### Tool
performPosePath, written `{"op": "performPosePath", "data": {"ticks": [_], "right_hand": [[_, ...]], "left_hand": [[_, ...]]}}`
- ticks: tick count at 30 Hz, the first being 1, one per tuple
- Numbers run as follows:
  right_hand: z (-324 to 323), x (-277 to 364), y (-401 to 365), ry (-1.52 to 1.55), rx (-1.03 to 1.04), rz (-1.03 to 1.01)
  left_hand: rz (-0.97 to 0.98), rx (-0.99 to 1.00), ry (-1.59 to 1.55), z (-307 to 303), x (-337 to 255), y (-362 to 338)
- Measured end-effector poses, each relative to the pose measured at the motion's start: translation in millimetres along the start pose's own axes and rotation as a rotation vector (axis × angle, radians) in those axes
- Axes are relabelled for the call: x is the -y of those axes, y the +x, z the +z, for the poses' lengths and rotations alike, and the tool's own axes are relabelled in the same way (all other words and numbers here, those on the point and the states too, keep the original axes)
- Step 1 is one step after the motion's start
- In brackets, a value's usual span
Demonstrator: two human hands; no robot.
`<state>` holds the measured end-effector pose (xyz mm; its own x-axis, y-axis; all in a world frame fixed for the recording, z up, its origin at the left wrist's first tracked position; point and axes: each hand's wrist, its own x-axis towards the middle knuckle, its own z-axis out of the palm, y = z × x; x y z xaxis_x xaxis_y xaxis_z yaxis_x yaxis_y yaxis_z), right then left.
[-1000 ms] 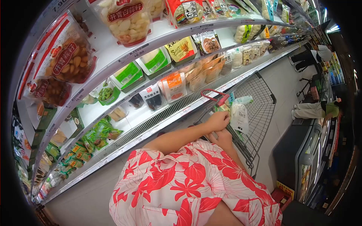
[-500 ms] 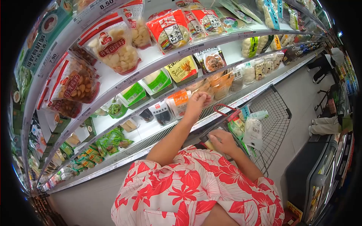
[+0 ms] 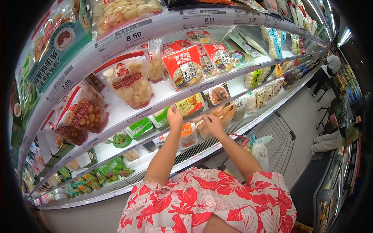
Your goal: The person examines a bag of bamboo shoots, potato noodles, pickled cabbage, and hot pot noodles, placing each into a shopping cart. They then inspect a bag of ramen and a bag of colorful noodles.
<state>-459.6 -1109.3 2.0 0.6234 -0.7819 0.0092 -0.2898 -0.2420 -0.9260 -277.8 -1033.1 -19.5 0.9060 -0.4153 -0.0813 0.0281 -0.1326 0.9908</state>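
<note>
I look at an open chilled shelf (image 3: 116,116) in a shop, and I go from left to right. Far left stands a bag of brown kernels (image 3: 83,112), and beside it a large clear bag of pale kernels (image 3: 130,83). Below them, on the next level, lie the green packs (image 3: 140,127).

Then comes the left hand (image 3: 175,116), raised with its back to the camera. Its fingertips are at the lower edge of the yellow pack (image 3: 189,105), which leans on its level just above. I cannot tell whether the fingers grip the pack or only touch it, because the hand hides them. Under this hand stands an orange-labelled pack (image 3: 187,136).

The right hand (image 3: 213,123) is just beside, with loosely bent fingers, and I see nothing held in it. It rests on or just over the brownish packs (image 3: 224,112); the view is too warped there to be sure.

I judge that these sealed film packs are light and soft, with a smooth skin that may be slippery from the cold. The flat top seam or the two side edges seem the best places to hold.

Far right, the wire cart (image 3: 278,134) stands near the shelf.
</note>
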Motion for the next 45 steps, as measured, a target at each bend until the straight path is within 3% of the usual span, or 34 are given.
{"op": "performPosePath", "data": {"ticks": [3, 5, 8, 11, 12, 13, 19, 23, 24, 28, 31, 33, 38, 41, 42, 43, 45], "right_hand": [[-14, -7, -25, -0.098, -0.061, -0.047], [-27, -20, -49, -0.121, -0.057, -0.011], [-50, -29, -80, -0.141, -0.105, 0.022], [-64, -41, -98, -0.151, -0.162, 0.062], [-66, -44, -100, -0.157, -0.171, 0.091], [-67, -43, -98, -0.156, -0.171, 0.089], [-41, -44, -16, 0.075, -0.047, 0.008], [-7, -9, 60, 0.216, -0.034, -0.1], [-2, -1, 77, 0.22, 0.032, -0.012], [15, 8, 125, 0.167, 0.165, 0.148], [24, 26, 131, -0.039, 0.024, 0.032], [39, -9, 161, -0.167, -0.028, -0.069], [45, -29, 198, -0.688, 0.005, -0.144], [41, -30, 201, -0.668, -0.038, -0.278], [44, -41, 206, -0.706, -0.13, -0.459], [42, -40, 203, -0.703, -0.14, -0.451], [33, -36, 196, -0.363, 0.016, -0.356]], "left_hand": [[-0.027, 0.059, -0.073, -12, -6, -41], [-0.108, 0.242, -0.03, -15, -4, -75], [-0.201, 0.375, -0.07, -7, 55, -100], [-0.269, 0.341, -0.106, -3, 80, -100], [-0.339, 0.385, -0.073, -11, 51, -93], [-0.237, 0.318, -0.048, -13, 44, -78], [0.102, -0.051, -0.091, 0, -3, 0], [0.056, -0.05, 0.027, 17, 7, 35], [0.038, -0.048, 0.051, 20, 8, 37], [0.059, -0.15, 0.132, 25, 3, 44], [0.059, -0.163, 0.181, 29, 15, 55], [0.123, -0.246, 0.15, 34, 14, 54], [0.11, -0.153, 0.159, 30, -15, 41], [0.181, -0.053, -0.098, 37, 19, 56], [0.177, 0.012, -0.181, 32, 17, 51], [0.168, 0.081, -0.263, 28, 10, 43], [0.161, 0.082, -0.392, 18, -15, 26]]}}
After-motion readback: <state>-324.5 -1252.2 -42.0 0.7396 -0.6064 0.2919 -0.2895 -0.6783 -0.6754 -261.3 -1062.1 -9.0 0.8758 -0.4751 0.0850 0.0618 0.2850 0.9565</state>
